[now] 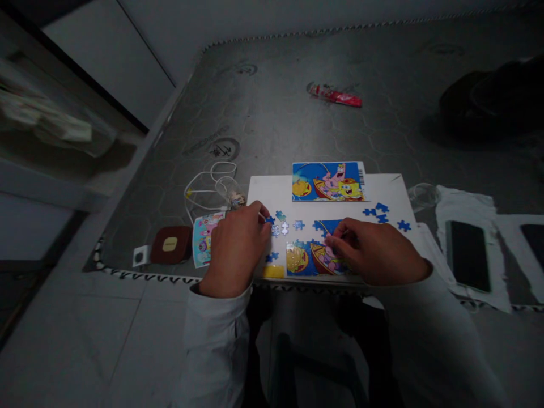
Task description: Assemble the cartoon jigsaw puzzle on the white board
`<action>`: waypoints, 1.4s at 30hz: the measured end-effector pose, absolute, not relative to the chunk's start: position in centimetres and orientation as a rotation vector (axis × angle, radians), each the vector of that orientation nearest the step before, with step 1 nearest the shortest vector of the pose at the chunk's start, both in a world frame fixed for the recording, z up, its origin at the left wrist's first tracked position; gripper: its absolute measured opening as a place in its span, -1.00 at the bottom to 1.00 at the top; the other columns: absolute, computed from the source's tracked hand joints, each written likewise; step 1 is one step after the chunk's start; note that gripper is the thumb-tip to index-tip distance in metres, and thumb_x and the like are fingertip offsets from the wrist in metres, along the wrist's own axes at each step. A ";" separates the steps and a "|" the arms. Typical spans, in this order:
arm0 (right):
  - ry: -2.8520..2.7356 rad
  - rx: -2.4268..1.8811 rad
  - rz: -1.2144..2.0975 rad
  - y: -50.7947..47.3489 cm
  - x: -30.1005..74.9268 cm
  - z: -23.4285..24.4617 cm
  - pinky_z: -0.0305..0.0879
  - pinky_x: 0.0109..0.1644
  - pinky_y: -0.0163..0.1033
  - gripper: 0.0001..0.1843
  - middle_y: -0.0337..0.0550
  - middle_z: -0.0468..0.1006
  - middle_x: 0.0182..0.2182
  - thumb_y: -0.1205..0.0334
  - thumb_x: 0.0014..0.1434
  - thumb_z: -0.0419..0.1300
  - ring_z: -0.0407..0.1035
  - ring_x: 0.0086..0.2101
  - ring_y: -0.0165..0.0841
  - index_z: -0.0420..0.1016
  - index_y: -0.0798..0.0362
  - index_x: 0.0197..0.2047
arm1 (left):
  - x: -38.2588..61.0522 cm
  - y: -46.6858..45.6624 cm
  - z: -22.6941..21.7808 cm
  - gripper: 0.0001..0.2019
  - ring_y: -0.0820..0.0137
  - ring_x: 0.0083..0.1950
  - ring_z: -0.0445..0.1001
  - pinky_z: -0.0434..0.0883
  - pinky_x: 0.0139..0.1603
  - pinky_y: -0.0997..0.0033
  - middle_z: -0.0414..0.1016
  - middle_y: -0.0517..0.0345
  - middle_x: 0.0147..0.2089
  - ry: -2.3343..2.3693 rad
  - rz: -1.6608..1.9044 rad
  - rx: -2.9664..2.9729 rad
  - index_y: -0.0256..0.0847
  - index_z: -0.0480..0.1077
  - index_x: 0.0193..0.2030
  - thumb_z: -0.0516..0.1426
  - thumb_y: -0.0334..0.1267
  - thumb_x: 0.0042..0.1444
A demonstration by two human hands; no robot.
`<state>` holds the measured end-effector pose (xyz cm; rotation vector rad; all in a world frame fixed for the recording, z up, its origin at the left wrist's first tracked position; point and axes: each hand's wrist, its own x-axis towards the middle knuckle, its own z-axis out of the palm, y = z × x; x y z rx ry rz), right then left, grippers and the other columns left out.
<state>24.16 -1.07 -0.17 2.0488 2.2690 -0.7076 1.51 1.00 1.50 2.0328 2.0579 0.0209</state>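
Note:
A partly assembled jigsaw puzzle (312,258) with a burger and a boat lies at the front of a white board (263,190). My right hand (369,249) reaches over its right side, thumb and fingers pinched on a puzzle piece that is mostly hidden. At the board's left, my left hand (242,241) is closed, fingertips on a blue puzzle piece (270,220). Loose puzzle pieces (284,228) are scattered between the hands. More blue pieces (382,218) sit at the right. Behind the puzzle stands or lies a matching picture card (329,182); I cannot tell which.
A clear cup (229,190) and a white cable (204,192) are at left, beside a colourful card (202,241) and a brown box (170,245). A phone (467,255) lies on white tissue (450,201) at right. A red wrapper (335,95) lies farther back.

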 end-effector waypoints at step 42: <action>2.192 2.054 -0.704 -0.7 24.0 0.1 0.11 -0.35 -0.20 -0.76 -0.25 0.63 -0.37 -0.01 0.29 0.13 0.44 -0.40 -0.31 0.49 -0.06 -0.24 | 1.4 1.3 1.7 -0.82 0.29 -0.19 0.54 0.31 -0.22 0.32 0.61 0.24 -0.14 1.830 0.362 2.139 -0.09 0.44 -0.14 0.31 -0.28 0.13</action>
